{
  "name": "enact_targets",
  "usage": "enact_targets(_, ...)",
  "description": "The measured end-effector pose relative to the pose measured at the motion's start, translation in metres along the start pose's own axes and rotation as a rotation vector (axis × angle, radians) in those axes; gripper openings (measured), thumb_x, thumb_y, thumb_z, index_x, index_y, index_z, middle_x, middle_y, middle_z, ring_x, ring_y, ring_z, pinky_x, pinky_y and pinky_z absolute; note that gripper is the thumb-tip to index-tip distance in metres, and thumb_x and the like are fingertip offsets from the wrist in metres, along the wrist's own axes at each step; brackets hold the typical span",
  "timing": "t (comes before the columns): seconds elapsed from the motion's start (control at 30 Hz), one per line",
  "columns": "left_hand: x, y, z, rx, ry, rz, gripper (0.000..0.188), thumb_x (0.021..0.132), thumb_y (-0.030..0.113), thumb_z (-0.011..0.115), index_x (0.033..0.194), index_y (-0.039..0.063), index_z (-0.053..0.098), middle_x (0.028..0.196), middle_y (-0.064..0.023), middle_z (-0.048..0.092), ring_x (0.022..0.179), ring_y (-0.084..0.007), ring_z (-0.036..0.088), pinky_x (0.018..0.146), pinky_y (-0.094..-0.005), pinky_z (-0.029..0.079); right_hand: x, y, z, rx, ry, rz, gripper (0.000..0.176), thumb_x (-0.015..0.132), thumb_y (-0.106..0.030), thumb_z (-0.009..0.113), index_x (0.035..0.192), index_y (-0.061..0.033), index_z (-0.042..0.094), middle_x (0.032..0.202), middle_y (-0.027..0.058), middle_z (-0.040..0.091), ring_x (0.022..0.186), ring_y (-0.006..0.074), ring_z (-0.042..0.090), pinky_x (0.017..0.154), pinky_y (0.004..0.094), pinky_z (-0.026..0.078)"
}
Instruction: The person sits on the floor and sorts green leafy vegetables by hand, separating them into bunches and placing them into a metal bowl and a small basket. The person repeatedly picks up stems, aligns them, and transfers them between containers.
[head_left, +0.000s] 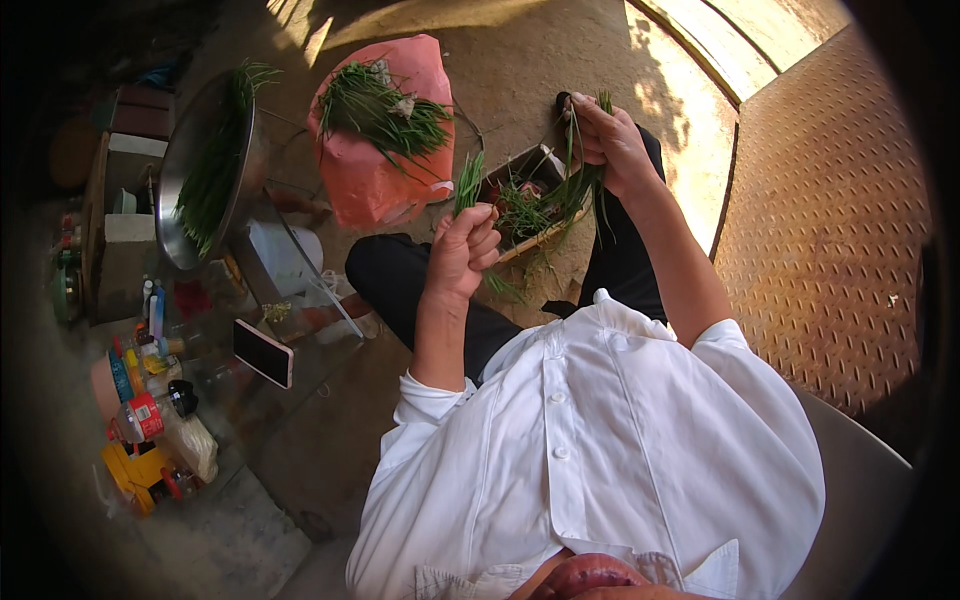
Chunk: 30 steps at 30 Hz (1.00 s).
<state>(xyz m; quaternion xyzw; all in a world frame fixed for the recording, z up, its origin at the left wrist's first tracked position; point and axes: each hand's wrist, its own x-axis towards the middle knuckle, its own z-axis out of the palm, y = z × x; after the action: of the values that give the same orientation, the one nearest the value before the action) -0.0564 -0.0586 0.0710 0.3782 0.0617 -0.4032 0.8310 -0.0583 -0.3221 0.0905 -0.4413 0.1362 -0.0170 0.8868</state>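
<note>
Long green stalks, likely chives, are in both of my hands. My left hand (466, 247) is closed around a small bunch (470, 182) whose tips stick up above the fist. Further forward and to the right, my right hand (604, 142) grips more stalks (581, 184), which hang down over a box (551, 159). Loose green trimmings (521, 210) lie in that box between my knees. A heap of green stalks (382, 116) rests on a pink plastic bag (356, 191). At the left, a metal basin (244, 169) holds many more stalks (210, 180).
Left of me are a smartphone (262, 354), a white container (285, 255), a plastic bottle with a red label (142, 417), a yellow container (136, 472) and concrete blocks (135, 229). A rusty tread-plate metal sheet (825, 225) stands at the right.
</note>
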Motion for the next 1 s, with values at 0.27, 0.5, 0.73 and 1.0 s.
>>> enact_targets(0.27,0.006,-0.012,0.000,0.028,0.135,0.123,0.011,0.091,0.008,0.061,0.080,0.007,0.060,0.053,0.0105,0.028,0.042,-0.0020,0.023,0.038,-0.0222,0.017,-0.011,-0.004,0.016,-0.095,0.064,-0.289,0.021,0.102,-0.027,0.059,0.090,-0.0093,0.058,0.060,-0.0098,0.037,0.049,0.0016,0.032,0.045,0.0214,0.025)
enact_targets(0.5,0.010,-0.023,0.001,0.043,0.315,0.279,0.013,0.093,0.011,0.063,0.081,0.008,0.060,0.054,0.0109,0.031,0.042,-0.0015,0.024,0.038,-0.0228,0.016,-0.011,-0.006,0.018,-0.044,0.135,-0.326,0.019,0.102,-0.027,0.057,0.094,-0.0100,0.059,0.064,-0.0080,0.043,0.051,0.0016,0.036,0.045,0.0207,0.027)
enact_targets(0.73,0.001,-0.024,0.008,0.269,0.323,0.380,0.016,0.097,0.015,0.066,0.085,0.005,0.064,0.055,0.0119,0.036,0.042,0.0015,0.025,0.039,-0.0228,0.015,0.000,0.003,-0.001,-0.083,0.177,-0.042,0.020,0.102,-0.029,0.057,0.097,-0.0098,0.060,0.081,-0.0015,0.061,0.054,0.0014,0.043,0.044,0.0173,0.029)
enact_targets(1.0,-0.005,-0.022,-0.003,0.259,0.187,0.370,0.019,0.098,0.017,0.065,0.084,0.005,0.066,0.054,0.0116,0.037,0.043,0.0012,0.026,0.040,-0.0225,0.017,0.004,0.009,-0.008,-0.479,0.095,-0.167,0.028,0.103,-0.037,0.054,0.097,-0.0102,0.060,0.077,-0.0028,0.061,0.056,-0.0001,0.041,0.046,0.0179,0.027)
